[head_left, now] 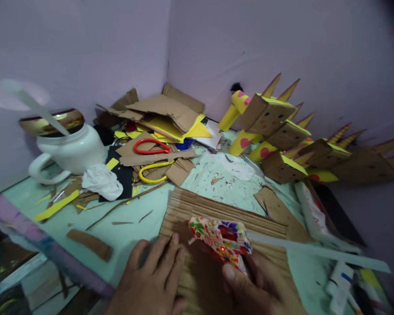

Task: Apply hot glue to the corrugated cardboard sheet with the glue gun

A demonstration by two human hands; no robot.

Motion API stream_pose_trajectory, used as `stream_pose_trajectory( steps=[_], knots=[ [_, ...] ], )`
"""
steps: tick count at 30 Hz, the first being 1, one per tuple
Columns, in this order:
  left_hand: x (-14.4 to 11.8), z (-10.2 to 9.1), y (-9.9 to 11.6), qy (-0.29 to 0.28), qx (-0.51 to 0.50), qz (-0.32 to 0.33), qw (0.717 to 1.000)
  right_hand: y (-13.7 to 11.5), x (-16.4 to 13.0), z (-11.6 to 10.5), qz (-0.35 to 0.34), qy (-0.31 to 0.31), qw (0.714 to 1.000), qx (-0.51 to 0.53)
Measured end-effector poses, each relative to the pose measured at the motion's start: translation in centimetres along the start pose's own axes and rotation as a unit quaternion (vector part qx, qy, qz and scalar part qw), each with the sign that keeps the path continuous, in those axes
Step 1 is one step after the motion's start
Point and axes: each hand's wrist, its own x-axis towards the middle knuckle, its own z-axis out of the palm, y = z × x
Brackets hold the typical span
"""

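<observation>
A row of finished cardboard figures [282, 131] with yellow trim and pointed spikes already stands along the wall at the right, so much of the making looks done; the piece now in hand, a ribbed corrugated cardboard sheet [216, 210], lies flat at the near edge of the bench [144, 218] and appears only partly worked. The left hand [151, 280] lies flat on the sheet's near left corner, fingers spread and pressing it down. The right hand [259, 284] is closed around a glue gun [223, 238] wrapped in flowered paper, thumb on top, the gun held just over the sheet with a small red light showing. Red-handled scissors [151, 146], yellow-handled scissors [154, 171], cardboard scraps and a white jar [68, 148] sit further back.
</observation>
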Motion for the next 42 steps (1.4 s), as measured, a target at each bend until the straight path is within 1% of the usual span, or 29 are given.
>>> stream_pose_trajectory(
  steps=[2, 3, 5, 7, 10, 13, 16, 21, 25, 28, 32, 36, 39, 42],
  knots=[
    [0.2, -0.1, 0.0, 0.03, -0.001, 0.021, 0.999, -0.1, 0.4, 1.0, 0.032, 0.016, 0.999, 0.025],
    [0.3, -0.2, 0.0, 0.049, -0.001, 0.018, 0.999, -0.1, 0.5, 1.4, 0.048, 0.017, 0.998, 0.025],
    [0.4, -0.1, 0.1, 0.087, 0.003, -0.015, 0.996, -0.2, 0.8, 2.0, 0.062, 0.01, 0.998, 0.006],
    [0.4, -0.1, 0.3, 0.104, 0.009, -0.028, 0.994, -0.5, 1.0, 2.2, 0.051, -0.003, 0.998, -0.025],
    [0.3, 0.1, 0.5, 0.102, 0.015, -0.01, 0.995, -1.2, 1.6, 2.2, 0.024, -0.032, 0.997, -0.067],
    [0.2, 0.4, 0.6, 0.097, 0.014, 0.009, 0.995, -1.8, 2.2, 2.0, 0.014, -0.063, 0.992, -0.109],
    [0.3, 0.7, 0.6, 0.098, 0.02, 0.011, 0.995, -2.0, 2.6, 1.9, 0.012, -0.068, 0.989, -0.133],
    [0.2, 0.9, 0.9, 0.101, 0.02, -0.002, 0.995, -1.6, 2.6, 1.7, 0.007, -0.088, 0.981, -0.17],
    [0.2, 0.8, 1.0, 0.083, 0.02, 0.006, 0.996, -1.2, 2.6, 1.6, 0.007, -0.103, 0.976, -0.192],
    [0.4, 0.7, 0.9, 0.097, 0.02, 0.004, 0.995, -1.1, 2.7, 1.7, 0.009, -0.121, 0.973, -0.197],
    [0.5, 0.8, 0.9, 0.099, 0.014, 0.006, 0.995, -1.1, 2.7, 1.7, 0.008, -0.105, 0.97, -0.22],
    [0.5, 0.9, 1.0, 0.108, 0.012, 0.003, 0.994, -1.7, 2.6, 1.6, -0.002, -0.088, 0.968, -0.233],
    [0.5, 0.8, 1.0, 0.102, 0.01, -0.002, 0.995, -2.3, 2.6, 1.5, -0.012, -0.084, 0.965, -0.248],
    [0.5, 0.7, 0.9, 0.095, 0.007, -0.002, 0.995, -2.6, 2.3, 1.3, -0.003, -0.082, 0.962, -0.259]
  ],
)
